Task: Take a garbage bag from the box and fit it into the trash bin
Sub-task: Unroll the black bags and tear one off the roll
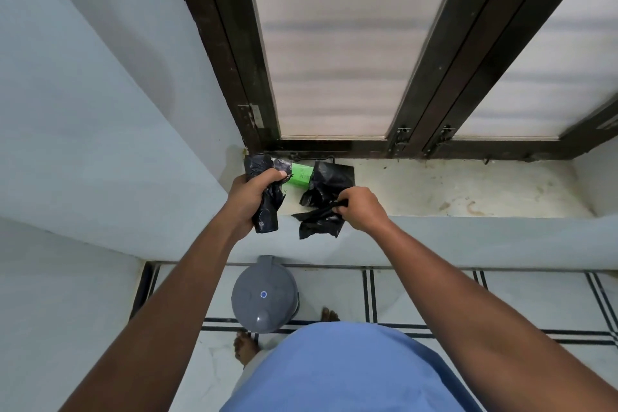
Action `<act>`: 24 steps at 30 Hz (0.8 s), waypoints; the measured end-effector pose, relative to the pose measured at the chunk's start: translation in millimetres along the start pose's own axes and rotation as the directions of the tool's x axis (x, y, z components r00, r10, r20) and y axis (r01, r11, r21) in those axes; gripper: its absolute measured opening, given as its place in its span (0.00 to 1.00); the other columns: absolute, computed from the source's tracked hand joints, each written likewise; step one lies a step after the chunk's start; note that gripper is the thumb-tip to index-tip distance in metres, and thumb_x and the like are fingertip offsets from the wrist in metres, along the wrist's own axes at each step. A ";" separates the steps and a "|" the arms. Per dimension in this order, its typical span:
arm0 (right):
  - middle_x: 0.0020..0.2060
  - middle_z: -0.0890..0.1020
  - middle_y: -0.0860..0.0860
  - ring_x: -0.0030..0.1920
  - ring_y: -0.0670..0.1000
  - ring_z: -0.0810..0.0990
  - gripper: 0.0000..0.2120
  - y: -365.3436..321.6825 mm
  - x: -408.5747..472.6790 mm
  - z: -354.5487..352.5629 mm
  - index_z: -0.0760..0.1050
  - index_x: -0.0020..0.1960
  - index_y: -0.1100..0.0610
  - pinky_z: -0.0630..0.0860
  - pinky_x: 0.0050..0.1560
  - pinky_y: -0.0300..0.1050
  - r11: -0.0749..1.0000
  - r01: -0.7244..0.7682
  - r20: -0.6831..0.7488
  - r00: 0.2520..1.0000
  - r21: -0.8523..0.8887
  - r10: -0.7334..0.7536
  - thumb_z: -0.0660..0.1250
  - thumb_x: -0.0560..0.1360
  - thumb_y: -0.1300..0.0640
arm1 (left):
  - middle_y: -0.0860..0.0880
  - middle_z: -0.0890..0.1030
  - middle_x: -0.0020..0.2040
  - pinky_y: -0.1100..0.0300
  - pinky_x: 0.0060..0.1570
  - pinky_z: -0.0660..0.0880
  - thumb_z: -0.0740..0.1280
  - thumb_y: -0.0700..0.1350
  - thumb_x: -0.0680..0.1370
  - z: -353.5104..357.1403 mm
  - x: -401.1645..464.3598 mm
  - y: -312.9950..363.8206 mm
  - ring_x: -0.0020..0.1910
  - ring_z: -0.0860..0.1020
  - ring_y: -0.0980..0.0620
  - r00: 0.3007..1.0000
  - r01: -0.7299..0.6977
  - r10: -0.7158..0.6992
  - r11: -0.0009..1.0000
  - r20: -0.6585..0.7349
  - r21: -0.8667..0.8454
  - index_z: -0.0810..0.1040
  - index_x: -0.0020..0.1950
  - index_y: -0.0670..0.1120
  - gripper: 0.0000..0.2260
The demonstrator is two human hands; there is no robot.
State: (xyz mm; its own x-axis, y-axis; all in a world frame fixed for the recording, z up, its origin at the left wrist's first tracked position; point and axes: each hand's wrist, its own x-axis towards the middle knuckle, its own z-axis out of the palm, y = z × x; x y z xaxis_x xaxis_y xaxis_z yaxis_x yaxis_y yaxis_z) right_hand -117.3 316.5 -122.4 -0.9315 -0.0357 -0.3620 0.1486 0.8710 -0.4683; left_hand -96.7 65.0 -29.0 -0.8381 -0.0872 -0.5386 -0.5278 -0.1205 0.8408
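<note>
Garbage bag (319, 216) pinched between hands.

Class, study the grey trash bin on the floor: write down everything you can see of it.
The trash bin is round, grey and looks like plastic. Its lid is closed, with a small blue-and-white round mark at the centre and a raised tab at the wall side. It stands upright on the pale tiled floor against the wall below the window ledge, just beyond the person's bare feet. Nothing holds it; no bag shows.

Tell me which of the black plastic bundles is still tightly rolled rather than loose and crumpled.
The garbage bag roll gripped in the left hand is the compact one. The garbage bag pinched by the right hand is loose and crumpled.
</note>
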 end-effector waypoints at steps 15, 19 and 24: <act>0.51 0.87 0.52 0.59 0.59 0.84 0.10 64.1 -4.3 -38.8 0.85 0.57 0.50 0.80 0.60 0.54 0.921 -0.355 -0.317 0.865 0.162 0.389 0.70 0.83 0.46 | 0.50 0.81 0.37 0.57 0.38 0.74 0.79 0.45 0.77 56.6 27.2 -12.1 0.35 0.78 0.50 0.991 0.030 -0.031 0.999 0.130 0.010 0.84 0.52 0.45 0.08; 0.75 0.75 0.60 0.76 0.65 0.70 0.32 70.2 -1.4 -36.6 0.78 0.75 0.50 0.71 0.75 0.63 0.919 -0.389 -0.152 0.906 0.067 0.395 0.69 0.79 0.30 | 0.51 0.83 0.38 0.59 0.37 0.79 0.78 0.44 0.80 76.3 26.0 -10.0 0.35 0.81 0.51 0.975 0.084 -0.075 0.996 0.207 -0.037 0.84 0.56 0.46 0.07; 0.84 0.61 0.61 0.83 0.64 0.62 0.54 26.8 -32.5 -40.8 0.56 0.88 0.55 0.65 0.82 0.68 0.949 -0.218 -0.352 0.890 0.229 0.289 0.66 0.76 0.21 | 0.45 0.86 0.52 0.56 0.50 0.83 0.79 0.50 0.80 81.8 25.6 -7.7 0.44 0.85 0.49 0.966 0.097 -0.070 0.990 0.249 -0.100 0.84 0.68 0.39 0.21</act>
State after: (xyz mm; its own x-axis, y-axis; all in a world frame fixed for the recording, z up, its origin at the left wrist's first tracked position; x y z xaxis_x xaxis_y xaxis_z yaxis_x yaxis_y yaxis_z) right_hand -96.6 361.0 -90.3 -0.9030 0.3927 -0.1741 0.4199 0.7219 -0.5500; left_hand -125.4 144.6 -44.7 -0.8073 0.1702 -0.5651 -0.5902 -0.2268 0.7748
